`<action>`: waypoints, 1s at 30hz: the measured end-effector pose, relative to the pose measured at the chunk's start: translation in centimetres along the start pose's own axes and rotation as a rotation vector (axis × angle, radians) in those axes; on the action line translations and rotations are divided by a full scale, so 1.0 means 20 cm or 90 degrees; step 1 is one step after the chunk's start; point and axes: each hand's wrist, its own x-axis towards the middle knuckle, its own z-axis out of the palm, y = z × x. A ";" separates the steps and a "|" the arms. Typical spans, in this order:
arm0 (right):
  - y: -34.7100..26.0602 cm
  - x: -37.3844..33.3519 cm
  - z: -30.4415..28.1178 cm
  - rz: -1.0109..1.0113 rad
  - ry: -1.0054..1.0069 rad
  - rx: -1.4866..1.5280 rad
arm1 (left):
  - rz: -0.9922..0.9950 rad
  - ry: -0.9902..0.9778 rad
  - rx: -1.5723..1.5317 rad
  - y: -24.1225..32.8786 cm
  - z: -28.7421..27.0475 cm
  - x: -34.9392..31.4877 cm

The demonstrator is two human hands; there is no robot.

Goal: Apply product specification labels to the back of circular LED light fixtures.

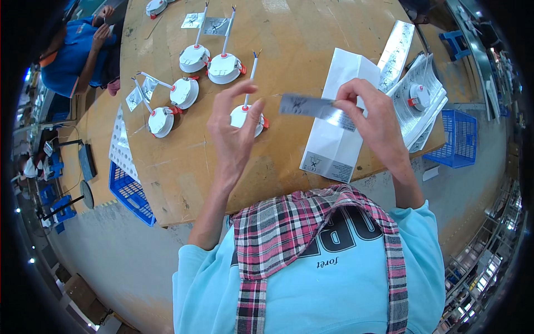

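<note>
One silver label strip (303, 106), narrow and glossy with dark printing, pinched toward its right end between the thumb and fingers of my right hand (371, 119), its free end pointing left, its right part in front of a white sheet. One round white lamp (238, 117), partly hidden behind my left hand (228, 133), whose thumb and forefinger stand apart before it, contact unclear; red clip visible at its right side. One white cable (252, 78), fitted to that lamp, rising nearly upright with a slight rightward lean, wire ends exposed at the tip.
</note>
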 end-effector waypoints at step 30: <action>0.07 0.07 0.30 0.209 -0.129 0.367 | -0.287 -0.158 -0.263 -0.15 -0.07 0.05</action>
